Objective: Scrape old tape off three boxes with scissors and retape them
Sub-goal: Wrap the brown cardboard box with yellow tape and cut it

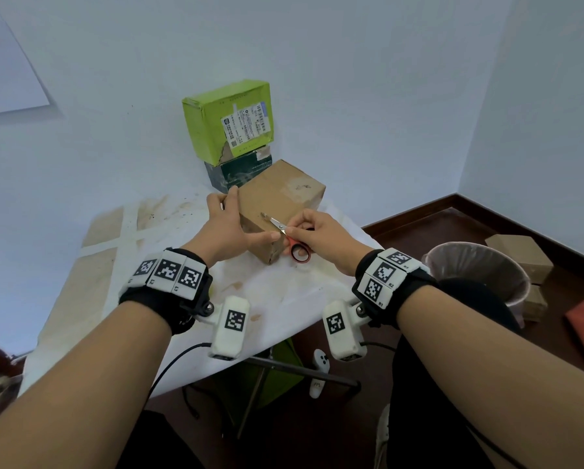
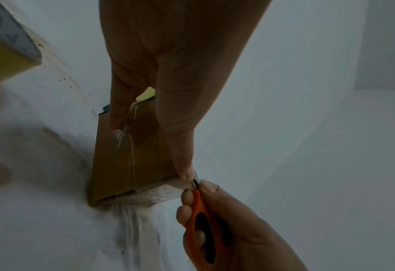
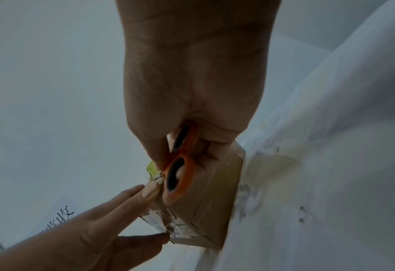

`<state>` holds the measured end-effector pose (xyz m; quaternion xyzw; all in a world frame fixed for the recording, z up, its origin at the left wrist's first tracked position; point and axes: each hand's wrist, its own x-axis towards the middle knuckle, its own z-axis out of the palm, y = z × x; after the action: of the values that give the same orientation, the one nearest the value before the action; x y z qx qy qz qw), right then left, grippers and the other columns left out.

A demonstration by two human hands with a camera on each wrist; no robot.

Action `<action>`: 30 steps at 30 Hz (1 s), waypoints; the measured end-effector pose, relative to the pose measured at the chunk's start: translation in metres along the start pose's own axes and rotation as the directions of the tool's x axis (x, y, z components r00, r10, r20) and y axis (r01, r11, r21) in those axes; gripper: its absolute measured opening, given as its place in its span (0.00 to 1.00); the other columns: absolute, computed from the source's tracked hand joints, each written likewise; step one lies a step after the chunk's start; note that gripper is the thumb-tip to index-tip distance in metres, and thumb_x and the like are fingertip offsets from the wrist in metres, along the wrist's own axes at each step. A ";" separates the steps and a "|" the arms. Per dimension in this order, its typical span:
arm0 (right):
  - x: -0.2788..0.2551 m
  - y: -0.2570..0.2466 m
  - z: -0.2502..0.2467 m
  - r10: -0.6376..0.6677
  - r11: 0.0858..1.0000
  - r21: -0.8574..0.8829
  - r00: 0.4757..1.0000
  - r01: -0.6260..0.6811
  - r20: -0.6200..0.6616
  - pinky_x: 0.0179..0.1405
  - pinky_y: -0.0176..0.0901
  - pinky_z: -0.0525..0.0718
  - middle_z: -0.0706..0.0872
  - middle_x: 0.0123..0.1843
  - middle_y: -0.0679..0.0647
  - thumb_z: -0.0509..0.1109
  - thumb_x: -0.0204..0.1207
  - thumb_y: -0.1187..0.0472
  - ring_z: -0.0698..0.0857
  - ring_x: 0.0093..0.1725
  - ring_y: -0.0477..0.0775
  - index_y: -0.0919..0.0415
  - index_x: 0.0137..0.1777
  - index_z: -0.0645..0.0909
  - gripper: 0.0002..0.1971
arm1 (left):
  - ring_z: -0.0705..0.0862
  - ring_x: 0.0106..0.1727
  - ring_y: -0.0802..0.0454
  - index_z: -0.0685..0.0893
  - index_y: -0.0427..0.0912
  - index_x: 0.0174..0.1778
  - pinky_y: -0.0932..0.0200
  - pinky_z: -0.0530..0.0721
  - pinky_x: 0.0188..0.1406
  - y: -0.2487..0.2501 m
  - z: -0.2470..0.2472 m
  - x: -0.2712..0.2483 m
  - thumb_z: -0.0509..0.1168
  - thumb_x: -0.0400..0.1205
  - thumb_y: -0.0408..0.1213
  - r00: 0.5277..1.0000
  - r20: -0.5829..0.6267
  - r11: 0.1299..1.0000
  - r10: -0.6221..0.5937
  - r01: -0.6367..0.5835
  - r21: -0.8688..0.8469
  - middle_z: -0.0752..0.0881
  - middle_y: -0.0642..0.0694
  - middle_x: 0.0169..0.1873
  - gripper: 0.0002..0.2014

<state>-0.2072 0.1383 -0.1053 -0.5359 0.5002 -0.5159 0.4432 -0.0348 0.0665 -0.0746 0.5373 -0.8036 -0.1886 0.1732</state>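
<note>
Now you are scraping the brown box (image 1: 277,204), which sits on the white cloth (image 1: 284,292) in front of the green box (image 1: 228,121). Your left hand (image 1: 224,228) holds the box from the side, fingers spread wide over its edge. Your right hand (image 1: 321,236) grips the scissors (image 1: 285,235) tight, blades lying on the top. Keep the blades low and flat so they slide under the tape and do not dig into the card. Push away from your left thumb. Press the box down so it cannot slip. Bits of old tape (image 3: 175,225) still cling to the near end.
</note>
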 end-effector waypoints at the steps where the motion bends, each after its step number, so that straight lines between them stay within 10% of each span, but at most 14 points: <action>1: 0.001 0.000 -0.002 -0.002 1.000 0.007 1.000 0.002 -0.006 0.33 0.33 0.83 0.88 0.36 0.55 0.66 0.81 0.66 0.89 0.34 0.49 0.61 0.46 0.76 0.03 | 0.71 0.73 0.45 0.42 0.43 0.85 0.49 0.71 0.74 0.000 0.000 0.000 0.75 0.68 0.61 1.000 0.000 1.000 -0.002 0.002 -0.004 0.53 0.45 0.74 0.61; 9: 0.019 -0.003 -0.009 -0.034 0.999 0.005 0.947 0.038 -0.318 0.44 0.45 0.83 0.87 0.38 0.53 0.65 0.82 0.59 0.88 0.37 0.50 0.55 0.44 0.74 0.05 | 0.70 0.73 0.44 0.41 0.43 0.85 0.46 0.71 0.74 -0.001 -0.002 0.000 0.74 0.68 0.63 1.000 0.025 1.000 -0.015 0.015 -0.004 0.52 0.46 0.75 0.61; 14: 0.037 0.014 -0.035 0.145 0.975 -0.064 0.828 -0.212 -0.542 0.41 0.42 0.81 0.84 0.52 0.58 0.62 0.80 0.63 0.85 0.48 0.57 0.57 0.51 0.73 0.03 | 0.70 0.73 0.44 0.41 0.44 0.85 0.46 0.70 0.75 -0.001 -0.003 -0.001 0.74 0.68 0.62 0.999 0.035 0.999 -0.028 0.029 -0.019 0.51 0.47 0.75 0.61; 19: 0.038 0.033 -0.053 0.312 0.883 -0.221 0.870 -0.413 -0.381 0.38 0.39 0.84 0.82 0.48 0.60 0.62 0.78 0.70 0.83 0.39 0.52 0.58 0.39 0.74 0.09 | 0.69 0.74 0.44 0.40 0.44 0.85 0.47 0.69 0.75 0.000 -0.004 -0.002 0.73 0.69 0.63 0.999 0.034 0.999 -0.039 0.040 -0.024 0.50 0.47 0.76 0.60; 24: 0.036 0.030 -0.043 0.360 0.817 -0.364 0.888 -0.448 -0.284 0.31 0.32 0.79 0.79 0.50 0.57 0.64 0.79 0.67 0.76 0.34 0.45 0.59 0.50 0.76 0.04 | 0.70 0.73 0.44 0.41 0.43 0.85 0.48 0.70 0.75 -0.001 -0.006 -0.005 0.72 0.70 0.62 0.998 0.047 0.998 -0.051 0.053 -0.044 0.51 0.46 0.75 0.59; 30: 0.038 0.018 -0.035 0.315 0.718 -0.539 0.896 -0.441 -0.314 0.55 0.47 0.79 0.85 0.47 0.59 0.62 0.80 0.63 0.81 0.45 0.58 0.69 0.59 0.84 0.15 | 0.67 0.76 0.45 0.40 0.42 0.85 0.50 0.68 0.76 -0.001 -0.008 -0.006 0.72 0.71 0.62 0.996 0.054 0.995 -0.072 0.076 -0.067 0.51 0.45 0.75 0.58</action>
<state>-0.2451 0.1001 -0.1161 -0.4789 0.7775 -0.2809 0.2953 -0.0282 0.0706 -0.0688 0.5552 -0.7804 -0.2364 0.1637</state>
